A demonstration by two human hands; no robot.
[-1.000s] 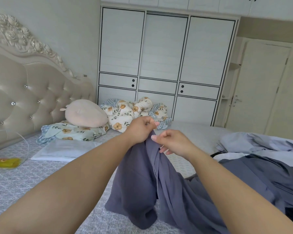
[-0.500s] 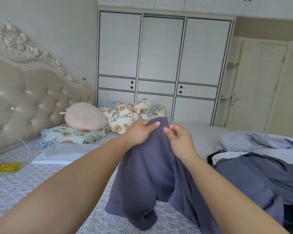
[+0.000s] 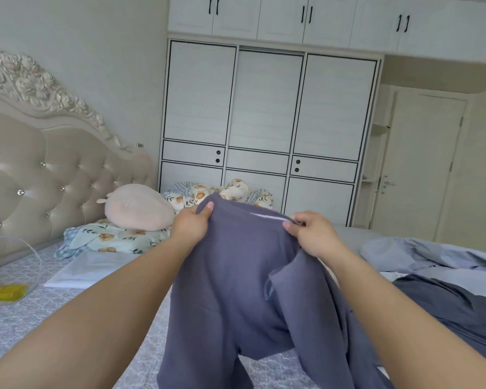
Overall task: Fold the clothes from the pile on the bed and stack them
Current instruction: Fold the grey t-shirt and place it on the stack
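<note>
Head view shows both bare arms reaching forward over the bed [image 3: 34,318]; the left hand [image 3: 192,224] and the right hand [image 3: 314,237] each pinch the top edge of a slate-blue garment [image 3: 236,290], the left grip closed on its left corner with the thumb on the near side, the right grip closed on its right corner with the fingers curled over the cloth; the hands are held apart, so the top edge runs roughly level from left to right between them, a pale strip showing along it near the right hand; the garment hangs downward from that edge, its long axis near vertical, the lower end splitting into two hanging parts that reach the bed at the bottom of the frame; a fold bulges out below the right hand; to the right, the pile of clothes [image 3: 446,290] lies rumpled on the bed, dark grey pieces under paler blue ones; a pink plush cushion [image 3: 138,210] rests on floral pillows [image 3: 115,240] by the headboard [image 3: 40,169]; white wardrobe doors [image 3: 267,108] stand behind.
</note>
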